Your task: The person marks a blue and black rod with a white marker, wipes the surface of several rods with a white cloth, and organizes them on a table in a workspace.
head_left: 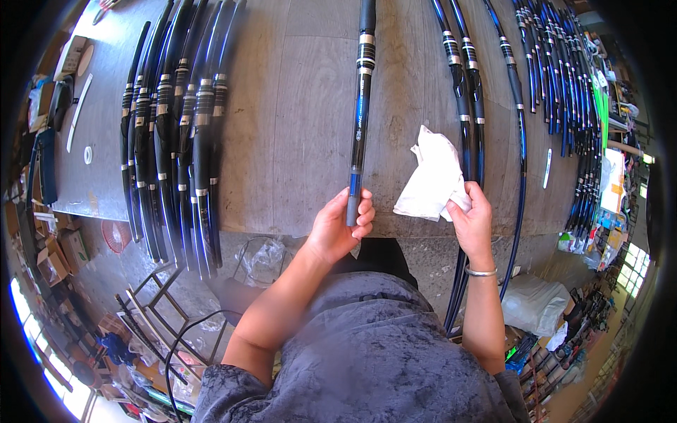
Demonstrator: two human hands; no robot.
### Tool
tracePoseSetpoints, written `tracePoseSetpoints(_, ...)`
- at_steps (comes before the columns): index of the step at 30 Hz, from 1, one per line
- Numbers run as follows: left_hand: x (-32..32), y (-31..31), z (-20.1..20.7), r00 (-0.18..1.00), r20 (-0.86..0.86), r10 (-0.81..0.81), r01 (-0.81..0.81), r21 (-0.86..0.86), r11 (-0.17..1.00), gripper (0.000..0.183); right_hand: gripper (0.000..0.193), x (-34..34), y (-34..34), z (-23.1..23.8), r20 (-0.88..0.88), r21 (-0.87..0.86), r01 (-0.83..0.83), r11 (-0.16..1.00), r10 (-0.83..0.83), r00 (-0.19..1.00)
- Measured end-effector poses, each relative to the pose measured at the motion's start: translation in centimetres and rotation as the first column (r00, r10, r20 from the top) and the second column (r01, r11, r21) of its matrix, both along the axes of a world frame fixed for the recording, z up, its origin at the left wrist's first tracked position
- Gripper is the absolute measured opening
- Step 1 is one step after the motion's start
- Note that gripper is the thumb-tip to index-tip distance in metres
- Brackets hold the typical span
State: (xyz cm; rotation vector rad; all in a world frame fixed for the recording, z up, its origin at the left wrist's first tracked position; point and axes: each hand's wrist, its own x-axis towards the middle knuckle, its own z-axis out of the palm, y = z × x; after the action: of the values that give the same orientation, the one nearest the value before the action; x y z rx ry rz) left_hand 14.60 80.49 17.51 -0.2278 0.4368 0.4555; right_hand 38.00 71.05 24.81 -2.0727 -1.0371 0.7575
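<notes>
A dark blue and black fishing rod (360,113) with silver rings lies lengthwise before me, its near end by the table's front edge. My left hand (340,224) curls its fingers around that grey-tipped end from below. In my right hand (472,218), a crumpled white cloth (434,176) is pinched between thumb and fingers. The cloth hangs over the table, apart from the rod I hold. Just beyond it lie two more fishing rods (466,106), partly hidden by the cloth and my right hand.
A row of similar rods (166,127) overhangs the grey table (282,141) on the left. Another rod (518,106) and a dense bundle (564,77) lie to the right. A white tape ring (88,155) sits far left. Below stand a metal frame (166,303) and a pale sack (536,303).
</notes>
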Motion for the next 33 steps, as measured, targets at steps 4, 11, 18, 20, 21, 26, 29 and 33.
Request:
tracePoseSetpoints(4,-0.1,0.0,-0.2,1.000,0.006,0.005,-0.006,0.039,0.999,0.029,0.017,0.0,-0.2,-0.2,-0.006,-0.008,0.008,1.000,-0.008,1.000)
tracePoseSetpoints(11,-0.1,-0.2,-0.5,0.998,0.041,0.039,-0.039,0.007,0.999,0.029,0.017,0.0,-0.4,-0.3,0.000,0.004,0.010,1.000,-0.010,1.000)
tracePoseSetpoints(18,-0.3,-0.2,-1.0,0.988,0.144,0.063,-0.056,-0.056,0.997,0.032,0.018,-0.3,-0.2,0.0,0.012,-0.025,0.011,1.000,-0.010,1.000)
tracePoseSetpoints(20,-0.3,-0.1,-0.8,0.985,0.159,0.073,-0.063,-0.065,0.996,0.032,0.018,-0.2,-0.3,-0.1,0.020,-0.035,0.002,0.999,-0.001,1.000)
tracePoseSetpoints(21,-0.4,-0.1,-0.7,0.984,0.162,0.074,-0.064,-0.066,0.996,0.032,0.018,-0.3,-0.3,0.0,0.017,-0.030,0.005,1.000,-0.004,1.000)
tracePoseSetpoints(26,-0.6,-0.1,-1.2,0.982,0.174,0.068,-0.061,-0.046,0.997,0.030,0.018,-0.5,0.0,0.2,0.039,-0.026,-0.006,1.000,0.007,0.999)
tracePoseSetpoints(29,-0.7,-0.3,-1.6,0.980,0.181,0.077,-0.067,-0.062,0.996,0.029,0.019,-0.4,-0.2,0.0,0.020,-0.020,-0.013,1.000,0.013,1.000)
tracePoseSetpoints(33,-0.7,-0.2,-1.4,0.968,0.221,0.122,-0.100,-0.106,0.989,0.029,0.019,-0.3,-0.3,-0.1,0.037,-0.035,-0.012,0.999,0.013,0.999)
